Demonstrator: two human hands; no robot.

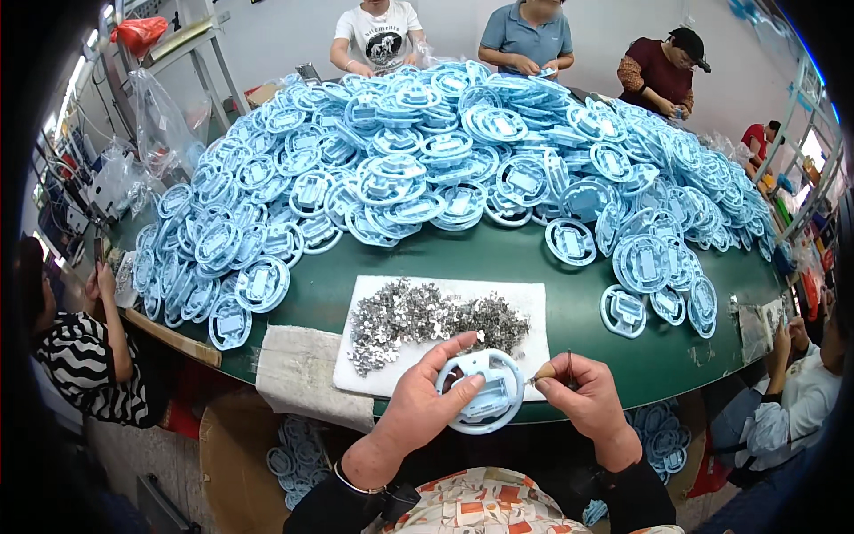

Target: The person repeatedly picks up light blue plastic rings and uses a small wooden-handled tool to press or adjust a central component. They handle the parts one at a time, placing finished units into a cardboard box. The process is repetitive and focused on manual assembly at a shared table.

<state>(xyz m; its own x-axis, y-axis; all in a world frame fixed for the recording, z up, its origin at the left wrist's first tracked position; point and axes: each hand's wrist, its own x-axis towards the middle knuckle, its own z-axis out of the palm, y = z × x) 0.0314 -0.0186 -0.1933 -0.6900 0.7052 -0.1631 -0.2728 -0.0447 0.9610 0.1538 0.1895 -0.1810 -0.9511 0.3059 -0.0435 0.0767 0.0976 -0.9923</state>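
Observation:
My left hand is closed on the rim of a round, light-blue plastic housing, tilted to show its inner side with a rectangular recess. My thumb lies across its face. Just right of it, my right hand pinches something small at the fingertips, perhaps a metal piece, too small to make out. A thin dark tool sticks up between these fingers; its kind is unclear. Beyond both hands, a heap of small silvery metal pieces lies on a white foam sheet.
A large pile of similar blue housings covers the far side of the green table. A folded cloth lies left of the foam. Below the table edge, a cardboard box holds more housings. Several people work around the table.

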